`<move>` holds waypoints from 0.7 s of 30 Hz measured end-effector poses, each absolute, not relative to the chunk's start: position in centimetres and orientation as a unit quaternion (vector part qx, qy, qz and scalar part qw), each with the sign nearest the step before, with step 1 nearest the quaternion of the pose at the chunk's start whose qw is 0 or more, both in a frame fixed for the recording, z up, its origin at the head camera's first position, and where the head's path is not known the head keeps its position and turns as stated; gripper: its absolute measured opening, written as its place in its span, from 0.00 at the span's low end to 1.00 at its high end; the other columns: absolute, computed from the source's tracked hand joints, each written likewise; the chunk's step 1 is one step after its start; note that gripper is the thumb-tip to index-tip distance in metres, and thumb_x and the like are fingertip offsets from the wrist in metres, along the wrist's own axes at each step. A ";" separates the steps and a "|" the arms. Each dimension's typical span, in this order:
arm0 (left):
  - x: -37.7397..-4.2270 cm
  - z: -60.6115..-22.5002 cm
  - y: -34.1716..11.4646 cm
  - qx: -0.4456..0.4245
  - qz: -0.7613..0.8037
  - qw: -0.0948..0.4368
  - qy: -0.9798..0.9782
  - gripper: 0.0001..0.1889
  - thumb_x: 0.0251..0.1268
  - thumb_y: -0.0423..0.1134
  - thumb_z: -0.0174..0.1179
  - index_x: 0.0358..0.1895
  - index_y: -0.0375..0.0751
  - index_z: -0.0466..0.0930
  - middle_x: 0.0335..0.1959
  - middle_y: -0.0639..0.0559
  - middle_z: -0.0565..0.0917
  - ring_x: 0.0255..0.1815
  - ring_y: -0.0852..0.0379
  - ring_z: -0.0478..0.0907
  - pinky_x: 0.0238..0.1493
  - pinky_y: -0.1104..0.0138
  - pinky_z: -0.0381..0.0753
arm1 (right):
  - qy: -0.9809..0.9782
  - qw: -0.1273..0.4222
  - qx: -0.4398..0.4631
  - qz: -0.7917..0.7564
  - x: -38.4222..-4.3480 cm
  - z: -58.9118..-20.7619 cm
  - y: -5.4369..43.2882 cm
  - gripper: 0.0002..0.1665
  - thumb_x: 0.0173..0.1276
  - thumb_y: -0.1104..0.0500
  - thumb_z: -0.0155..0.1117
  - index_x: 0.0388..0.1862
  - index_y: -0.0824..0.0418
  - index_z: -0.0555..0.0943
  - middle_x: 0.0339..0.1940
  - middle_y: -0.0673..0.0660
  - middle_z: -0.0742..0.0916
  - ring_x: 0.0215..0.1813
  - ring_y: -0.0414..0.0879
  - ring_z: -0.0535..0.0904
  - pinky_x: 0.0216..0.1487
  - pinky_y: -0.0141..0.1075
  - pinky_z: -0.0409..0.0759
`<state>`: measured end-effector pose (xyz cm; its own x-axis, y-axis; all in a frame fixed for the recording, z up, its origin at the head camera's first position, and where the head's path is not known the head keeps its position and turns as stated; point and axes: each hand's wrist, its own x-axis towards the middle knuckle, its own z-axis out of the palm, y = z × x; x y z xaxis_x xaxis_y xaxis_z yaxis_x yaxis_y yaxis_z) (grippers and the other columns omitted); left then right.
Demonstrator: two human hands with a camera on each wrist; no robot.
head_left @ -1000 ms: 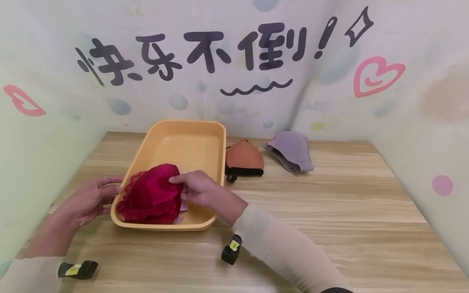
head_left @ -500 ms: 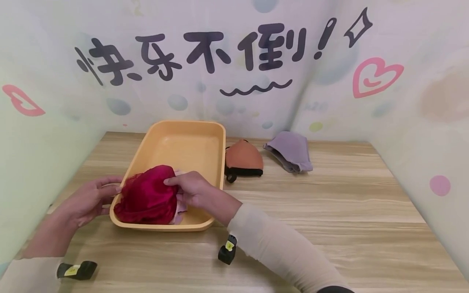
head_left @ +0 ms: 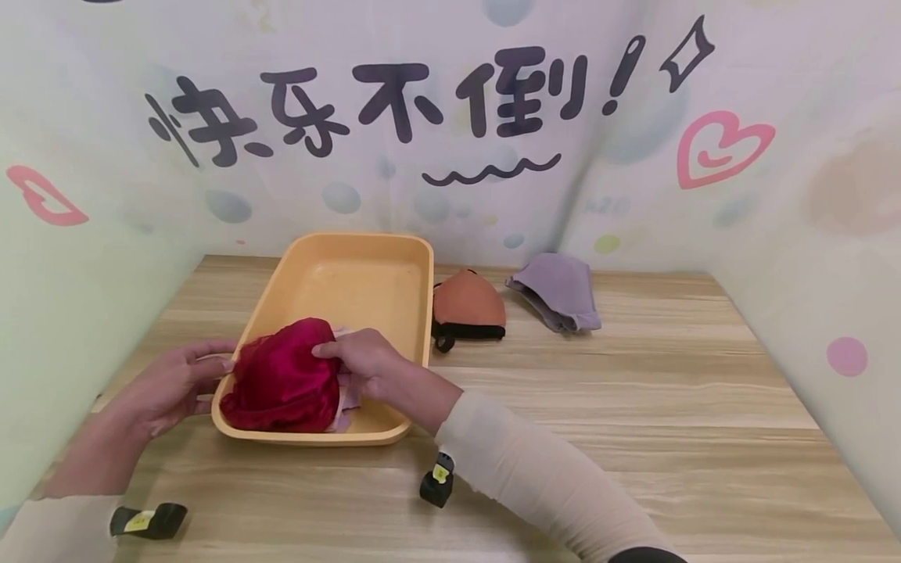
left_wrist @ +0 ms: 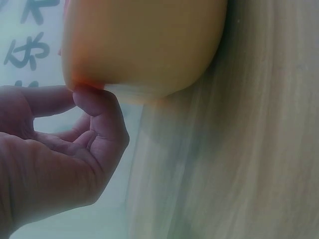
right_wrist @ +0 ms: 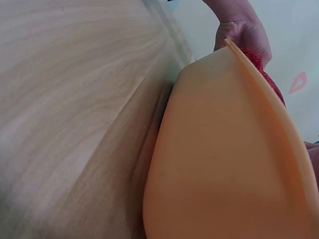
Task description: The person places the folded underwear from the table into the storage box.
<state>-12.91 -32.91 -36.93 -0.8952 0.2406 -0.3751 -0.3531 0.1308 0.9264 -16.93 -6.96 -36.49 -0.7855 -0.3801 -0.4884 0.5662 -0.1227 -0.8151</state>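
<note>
A crimson satin bra (head_left: 288,383) with lace edging lies folded in the near end of a yellow-orange plastic tray (head_left: 366,438). My right hand (head_left: 366,363) grips its right edge, thumb on top and fingers behind the cloth. At the tray's left side, my left hand (head_left: 176,387) pinches the rim; the left wrist view has its thumb and curled fingers (left_wrist: 102,114) meeting at the tray's edge. Pale lilac cloth (head_left: 348,403) shows beneath the bra, mostly covered. In the right wrist view the tray wall (right_wrist: 224,149) hides my right hand's grip.
An orange bra (head_left: 470,305) with black trim lies folded against the tray's right side. Farther right is a folded lavender bra (head_left: 559,289). The wood-grain table (head_left: 633,438) ends at a printed cloth backdrop (head_left: 394,195).
My right hand has shifted slightly left, and the crimson bra's right edge has moved with it, showing more pale cloth below. My left hand has stayed at the rim.
</note>
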 end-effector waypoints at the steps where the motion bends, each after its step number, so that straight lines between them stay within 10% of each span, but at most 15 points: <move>1: -12.9 -36.9 -32.9 -0.039 0.655 0.226 0.720 0.09 0.75 0.36 0.49 0.51 0.54 0.72 0.40 0.61 0.84 0.40 0.60 0.83 0.39 0.60 0.85 | 0.584 0.317 0.078 -0.743 -16.9 -36.4 -6.9 0.02 0.61 0.68 0.66 0.33 0.66 0.83 0.28 0.54 0.85 0.32 0.43 0.82 0.40 0.34 0.82; 12: -13.0 -36.8 -32.6 -0.042 0.632 0.220 0.742 0.16 0.75 0.38 0.49 0.61 0.39 0.64 0.40 0.62 0.83 0.41 0.61 0.83 0.41 0.59 0.85 | 0.590 0.328 0.060 -0.735 -16.8 -34.4 -5.2 0.06 0.63 0.67 0.64 0.37 0.70 0.82 0.32 0.56 0.83 0.35 0.46 0.79 0.47 0.37 0.81; 21: -12.9 -36.8 -32.7 -0.041 0.634 0.217 0.741 0.18 0.75 0.37 0.49 0.63 0.36 0.64 0.40 0.62 0.83 0.42 0.61 0.83 0.41 0.59 0.85 | 0.532 0.401 0.065 -0.743 -17.7 -32.7 -3.3 0.37 0.70 0.56 0.58 0.69 0.77 0.61 0.69 0.71 0.70 0.71 0.62 0.66 0.70 0.49 0.66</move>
